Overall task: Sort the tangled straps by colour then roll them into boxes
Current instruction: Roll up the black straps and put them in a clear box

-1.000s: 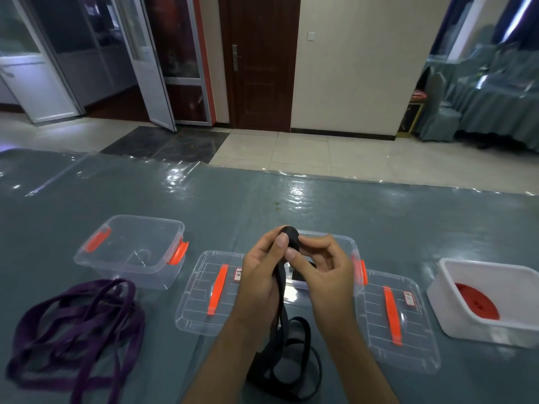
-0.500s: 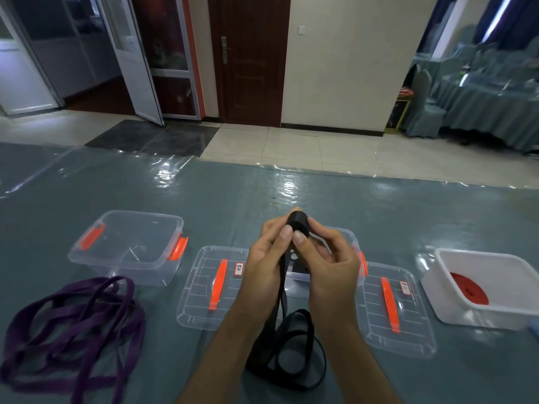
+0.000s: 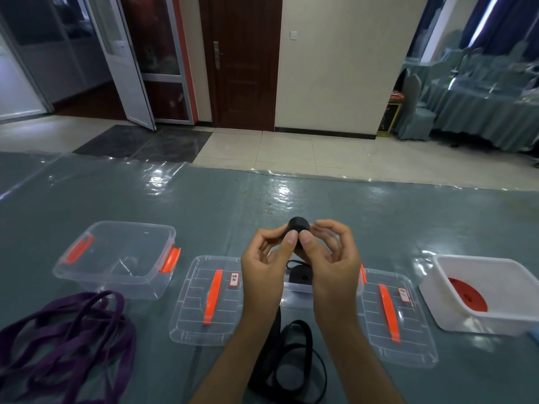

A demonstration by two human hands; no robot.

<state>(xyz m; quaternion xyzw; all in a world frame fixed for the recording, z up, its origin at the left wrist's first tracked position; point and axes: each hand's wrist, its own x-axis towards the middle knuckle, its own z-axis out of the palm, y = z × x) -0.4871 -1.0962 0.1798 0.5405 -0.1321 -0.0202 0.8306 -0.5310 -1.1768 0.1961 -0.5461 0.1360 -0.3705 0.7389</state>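
Above the middle of the worktop (image 3: 379,217), a small black roll (image 3: 298,225) of strap sits between both hands, its round end toward the camera and its axis running away from the person; the loose black strap (image 3: 287,360) hangs down from it and lies in loops at the near edge. Behind the hands stands a clear box (image 3: 294,288) holding another black roll, flanked by two clear lids (image 3: 208,301) (image 3: 393,313) with orange handles. An open clear box (image 3: 119,255) stands far left, purple straps (image 3: 64,336) piled before it, and a white box (image 3: 484,295) with a red roll (image 3: 466,294) stands far right. Each grip is closed on the roll: the left hand (image 3: 262,266) and right hand (image 3: 332,263) pinch it between thumb and fingertips.
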